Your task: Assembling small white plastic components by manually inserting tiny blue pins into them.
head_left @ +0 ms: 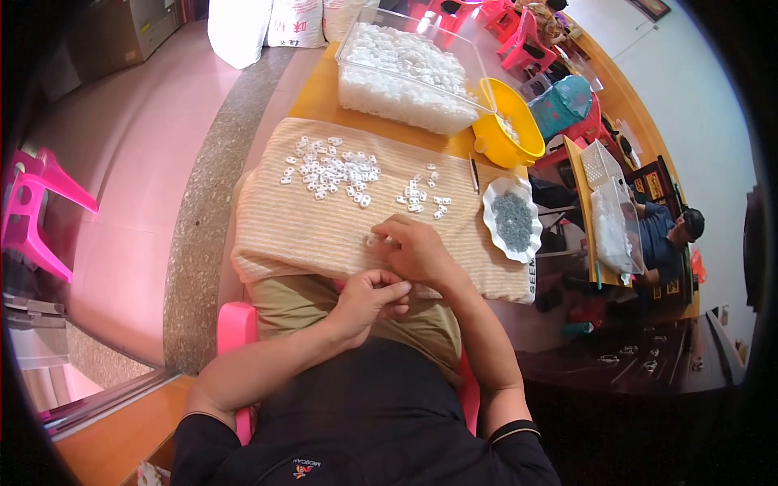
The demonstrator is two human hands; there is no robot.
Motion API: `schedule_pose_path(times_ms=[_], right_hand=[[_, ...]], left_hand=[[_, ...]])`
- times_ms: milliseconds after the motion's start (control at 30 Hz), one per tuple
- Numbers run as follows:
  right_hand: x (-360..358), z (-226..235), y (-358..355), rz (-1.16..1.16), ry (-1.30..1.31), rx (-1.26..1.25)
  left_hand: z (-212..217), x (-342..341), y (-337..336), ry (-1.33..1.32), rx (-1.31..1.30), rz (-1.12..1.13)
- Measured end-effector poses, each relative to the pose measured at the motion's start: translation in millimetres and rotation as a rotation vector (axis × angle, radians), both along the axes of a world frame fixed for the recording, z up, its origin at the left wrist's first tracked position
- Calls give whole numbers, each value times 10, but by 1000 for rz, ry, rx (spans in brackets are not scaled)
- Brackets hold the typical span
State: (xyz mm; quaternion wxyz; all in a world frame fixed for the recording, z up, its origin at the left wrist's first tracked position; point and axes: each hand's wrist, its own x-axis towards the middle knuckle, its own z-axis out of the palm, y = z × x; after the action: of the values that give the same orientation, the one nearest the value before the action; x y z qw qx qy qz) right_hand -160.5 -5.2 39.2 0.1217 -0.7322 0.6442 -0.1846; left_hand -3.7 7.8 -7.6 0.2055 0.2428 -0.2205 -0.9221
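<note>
My left hand (369, 304) is held above my lap at the towel's near edge, thumb and fingers pressed together. Whatever sits in that pinch is hidden. My right hand (415, 253) rests just beyond it over the striped towel (300, 231), fingers bent down, with a small white plastic piece (371, 240) at the fingertips. Past my hands lies a loose pile of small white plastic pieces (332, 168) with dark holes. To its right is a smaller group of the same pieces (415, 196). A white wavy-rimmed dish (489, 212) of tiny grey parts stands at the towel's right side.
A slim pen-like tool (475, 174) lies near the dish. Behind the towel stand a clear bin (413, 113) full of white pieces and a yellow basin (519, 134). A pink stool (36, 211) is at far left. Another person (668, 235) sits right.
</note>
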Motion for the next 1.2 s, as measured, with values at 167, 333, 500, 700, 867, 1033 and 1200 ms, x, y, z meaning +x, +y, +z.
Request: schedule_pose_path(times_ms=[167,333,500,700,867,1033,1200], right_hand=[[-171,13,-114,-180,89,-212],[-198,62,-221,-244,222,-97],[-250,-52,-320,-285,200,-105],[-250,-75,-359,-339,190,-118],[-341,-159,-283,-257,159,-298],[-156,27,34,-226,-277,-139],[-64,13,421,-233,-703,123]], left_hand=[[19,8,-5,-7,-22,-3],[-1,4,-9,0,-26,-7],[17,4,-11,-18,-30,-5],[-8,0,-11,-8,-26,2],[-18,-17,-17,2,-38,11],[27,27,-44,29,-10,74],[56,28,-62,48,9,160]])
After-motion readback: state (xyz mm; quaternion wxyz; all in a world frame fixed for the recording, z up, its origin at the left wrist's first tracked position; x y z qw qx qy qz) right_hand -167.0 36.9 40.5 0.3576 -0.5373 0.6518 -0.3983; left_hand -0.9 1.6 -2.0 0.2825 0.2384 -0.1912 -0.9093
